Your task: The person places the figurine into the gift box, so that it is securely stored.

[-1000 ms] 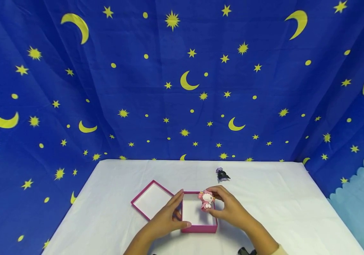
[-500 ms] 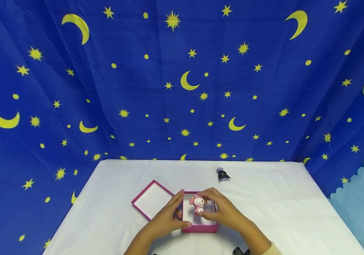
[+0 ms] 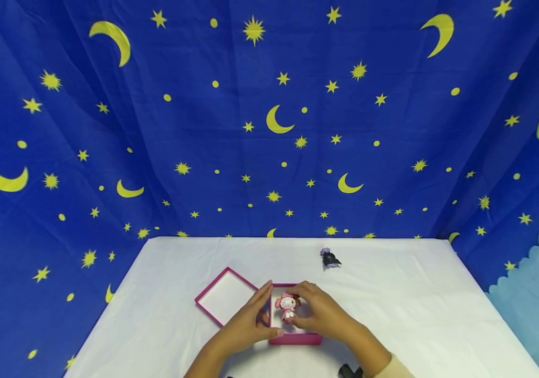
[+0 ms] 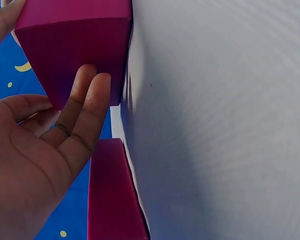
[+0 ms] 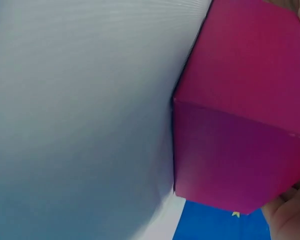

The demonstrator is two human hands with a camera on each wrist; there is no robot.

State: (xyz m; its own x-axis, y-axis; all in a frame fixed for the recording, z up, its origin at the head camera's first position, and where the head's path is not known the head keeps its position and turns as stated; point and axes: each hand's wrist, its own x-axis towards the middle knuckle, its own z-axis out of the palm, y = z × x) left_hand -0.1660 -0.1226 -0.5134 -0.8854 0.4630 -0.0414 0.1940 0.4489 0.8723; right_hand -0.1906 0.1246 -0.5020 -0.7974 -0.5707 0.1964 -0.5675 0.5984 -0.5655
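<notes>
A small pink-and-white character figurine point(image 3: 288, 307) is pinched between the thumb and fingers of my right hand point(image 3: 325, 314). It stands upright over the white inside of a magenta box point(image 3: 294, 340); whether it touches the bottom cannot be told. My left hand point(image 3: 244, 326) grips the box's left side, thumb at the front and fingertips towards the back corner. In the left wrist view, two fingers point(image 4: 92, 107) lie against the box's magenta wall point(image 4: 65, 55). The right wrist view shows the box's outside point(image 5: 225, 155), with only bits of the right hand point(image 5: 292, 215); the figurine is hidden there.
The magenta-rimmed lid point(image 3: 225, 296), white inside, lies left of the box, turned at an angle. Farther back on the white tablecloth point(image 3: 406, 294) lies a small black-and-purple figurine point(image 3: 329, 259). A blue curtain point(image 3: 231, 157) with moons and stars hangs behind the table.
My right hand has carried the pink figurine leftward and slightly nearer, from the box's right side to over its middle. The left hand, box and lid have stayed in place.
</notes>
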